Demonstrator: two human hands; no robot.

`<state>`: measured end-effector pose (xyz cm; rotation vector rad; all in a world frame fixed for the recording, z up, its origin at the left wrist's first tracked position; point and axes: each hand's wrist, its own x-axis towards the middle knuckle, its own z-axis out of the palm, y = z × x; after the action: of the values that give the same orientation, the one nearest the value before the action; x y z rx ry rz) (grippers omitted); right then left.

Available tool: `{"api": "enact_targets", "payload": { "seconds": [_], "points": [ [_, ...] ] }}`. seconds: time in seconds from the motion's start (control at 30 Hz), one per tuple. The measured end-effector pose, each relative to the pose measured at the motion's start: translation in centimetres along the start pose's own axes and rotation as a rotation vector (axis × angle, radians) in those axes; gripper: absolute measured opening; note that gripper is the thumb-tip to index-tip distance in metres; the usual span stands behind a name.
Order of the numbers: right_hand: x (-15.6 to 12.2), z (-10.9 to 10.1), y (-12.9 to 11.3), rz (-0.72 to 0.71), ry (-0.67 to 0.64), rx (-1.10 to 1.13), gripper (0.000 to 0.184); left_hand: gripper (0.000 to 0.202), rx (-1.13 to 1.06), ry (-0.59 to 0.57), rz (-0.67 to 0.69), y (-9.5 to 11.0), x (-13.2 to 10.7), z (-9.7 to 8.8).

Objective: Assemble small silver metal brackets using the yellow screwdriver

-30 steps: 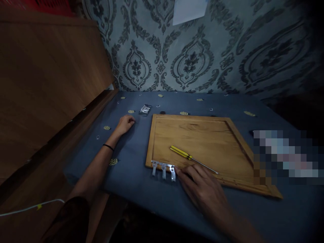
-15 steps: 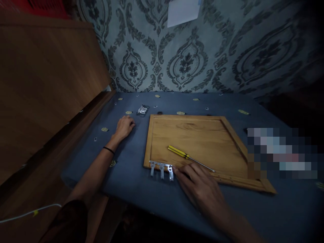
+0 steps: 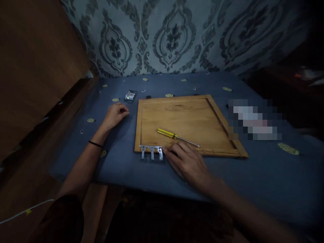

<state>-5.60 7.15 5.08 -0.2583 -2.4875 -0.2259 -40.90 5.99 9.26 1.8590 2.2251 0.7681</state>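
Note:
A framed wooden panel (image 3: 177, 116) lies flat on the blue patterned cloth. Along its near left edge sit three small T-shaped metal brackets (image 3: 152, 152) in a row, their stems hanging past the edge. My right hand (image 3: 191, 163) pinches the rightmost bracket (image 3: 160, 153) at its right end, with the fingers bent. On the panel, just beyond that hand, rests a screwdriver (image 3: 168, 133) with a yellow handle, its tip pointing right. My left hand (image 3: 115, 116) is left of the panel, thumb and fingers curled together; whatever they may hold is too small to make out.
A small clear packet of metal parts (image 3: 130, 96) lies beyond my left hand. Right of the panel is a blurred-out item (image 3: 254, 118). A wooden cabinet (image 3: 37, 50) stands at left, and a patterned wall (image 3: 174, 37) rises behind the table.
My view has tilted down, so everything sits higher in the picture. The fingers of my left hand have lifted and drawn together. My right hand stays at the rightmost bracket.

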Motion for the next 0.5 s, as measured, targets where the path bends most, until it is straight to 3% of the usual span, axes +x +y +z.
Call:
{"api": "enact_targets", "payload": {
  "seconds": [0.2,0.27,0.37,0.5],
  "points": [
    [0.0,-0.1,-0.1,0.016,-0.024,0.013,0.021,0.008,-0.278,-0.271,0.230,7.2,-1.9,1.2],
    [0.0,-0.1,-0.2,0.024,-0.032,0.020,0.022,0.009,-0.398,-0.413,0.372,9.2,-2.9,1.3],
    [-0.1,-0.1,-0.2,0.034,-0.033,0.030,0.019,0.009,-0.394,-0.511,0.482,10.9,-4.1,1.3],
    [-0.1,0.1,-0.3,0.041,-0.030,0.032,0.020,0.012,-0.259,-0.546,0.536,11.8,-4.8,1.1]
  ]
}}
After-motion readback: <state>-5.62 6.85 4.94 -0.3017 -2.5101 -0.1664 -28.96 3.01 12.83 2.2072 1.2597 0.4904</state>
